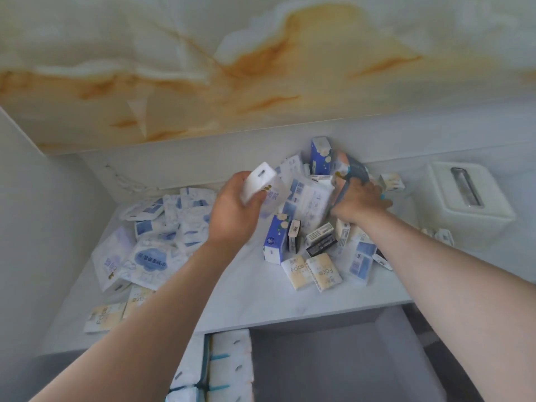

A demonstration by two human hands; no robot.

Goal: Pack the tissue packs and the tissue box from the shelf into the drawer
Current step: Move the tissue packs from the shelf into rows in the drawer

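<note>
Tissue packs [307, 204] lie in a loose heap at the middle of the white shelf [255, 291], and both hands are in among them. The left hand [232, 213] is raised above the shelf, its fingers curled round a white tissue pack [261, 181]. That pack is tilted, with one short white end turned up and toward the far side and its long axis slanting down to the right. The right hand [359, 204] grips the near end of a grey-and-orange pack [349, 171] at the far side of the heap. Its fingers are wrapped round the pack and mostly hidden behind the back of the hand. This pack stands nearly upright, its long axis rising up and away from the hand.

Flat blue-printed packs [150, 256] are spread over the left of the shelf, and two yellow packs [313, 271] lie side by side near the front edge. The tissue box [470, 204], white with a dark slot on top running near to far, sits at the far right of the shelf, apart from both hands. Below the shelf the drawer [333, 369] stands open, with white packs [229, 364] packed in rows at its left end.
</note>
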